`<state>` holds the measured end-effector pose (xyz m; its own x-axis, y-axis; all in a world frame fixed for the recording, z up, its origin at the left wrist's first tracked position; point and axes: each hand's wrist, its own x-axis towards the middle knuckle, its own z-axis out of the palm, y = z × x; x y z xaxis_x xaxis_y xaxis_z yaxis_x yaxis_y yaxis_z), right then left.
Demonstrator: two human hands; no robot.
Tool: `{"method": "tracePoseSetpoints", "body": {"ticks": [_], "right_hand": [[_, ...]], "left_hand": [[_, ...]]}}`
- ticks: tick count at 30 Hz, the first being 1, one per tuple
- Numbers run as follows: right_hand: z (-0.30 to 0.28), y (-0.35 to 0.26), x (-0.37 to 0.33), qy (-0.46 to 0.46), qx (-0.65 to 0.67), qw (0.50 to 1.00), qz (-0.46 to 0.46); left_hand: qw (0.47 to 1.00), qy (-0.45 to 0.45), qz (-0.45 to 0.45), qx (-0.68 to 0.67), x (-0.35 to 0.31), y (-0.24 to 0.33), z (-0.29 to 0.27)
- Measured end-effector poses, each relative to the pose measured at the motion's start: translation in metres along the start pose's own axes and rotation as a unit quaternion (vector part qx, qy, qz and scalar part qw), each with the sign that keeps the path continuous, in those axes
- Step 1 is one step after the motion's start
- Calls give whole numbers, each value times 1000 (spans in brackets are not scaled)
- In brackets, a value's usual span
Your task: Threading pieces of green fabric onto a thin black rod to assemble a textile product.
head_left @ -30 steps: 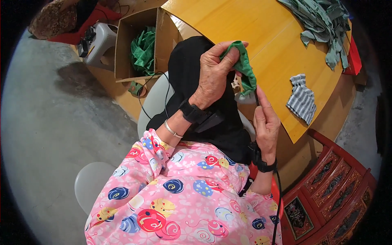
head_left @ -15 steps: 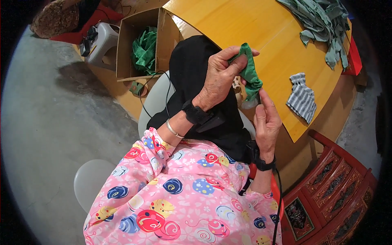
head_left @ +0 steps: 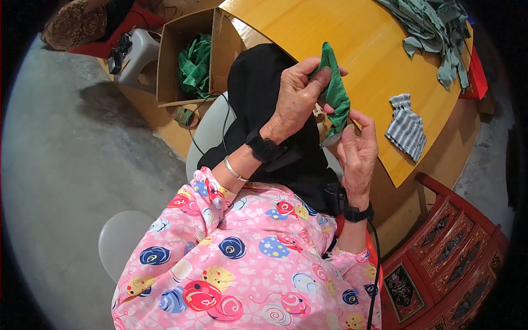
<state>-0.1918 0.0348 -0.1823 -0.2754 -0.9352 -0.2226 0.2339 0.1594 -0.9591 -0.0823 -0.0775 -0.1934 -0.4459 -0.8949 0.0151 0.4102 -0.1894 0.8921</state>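
A narrow, pointed piece of shiny green cloth point(head_left: 336, 93) is stretched in front of me, over the table's near edge. My left hand point(head_left: 300, 91) pinches its upper part between thumb and fingers, and the tip stands up above the thumb. At its lower end, my right hand point(head_left: 360, 148) holds the cloth's edge between thumb and forefinger. Something pale below the cloth is mostly hidden. To the right, a grey-and-white striped cloth piece point(head_left: 407, 129) lies on the yellow table point(head_left: 366, 52).
A pile of grey-green cloth point(head_left: 434, 33) lies at the table's far right. Left of the table, a cardboard box point(head_left: 228, 41) holds green cloth point(head_left: 195, 66). A grey stool point(head_left: 140, 55) stands beyond the box. A carved red wooden chair point(head_left: 440, 242) is at lower right.
The green cloth has gone from bunched and folded to pulled out longer and flatter, its tip higher. My right forefinger and thumb have closed in on its lower end.
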Motion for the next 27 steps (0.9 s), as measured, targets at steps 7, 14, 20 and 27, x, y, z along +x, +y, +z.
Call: {"method": "tracePoseSetpoints", "body": {"ticks": [7,14,20,27], "right_hand": [[-19,-1,-1,-58,33,997,31],[-22,-2,-1,-71,54,995,45],[-23,-2,-5,-101,14,995,21],[-16,-5,-7,-76,-2,997,12]], "left_hand": [[997,0,-22,-77,3,4,-11],[999,-7,-19,-51,5,7,-13],[1000,7,-4,-26,4,14,-12],[999,23,19,-10,0,17,-5]]}}
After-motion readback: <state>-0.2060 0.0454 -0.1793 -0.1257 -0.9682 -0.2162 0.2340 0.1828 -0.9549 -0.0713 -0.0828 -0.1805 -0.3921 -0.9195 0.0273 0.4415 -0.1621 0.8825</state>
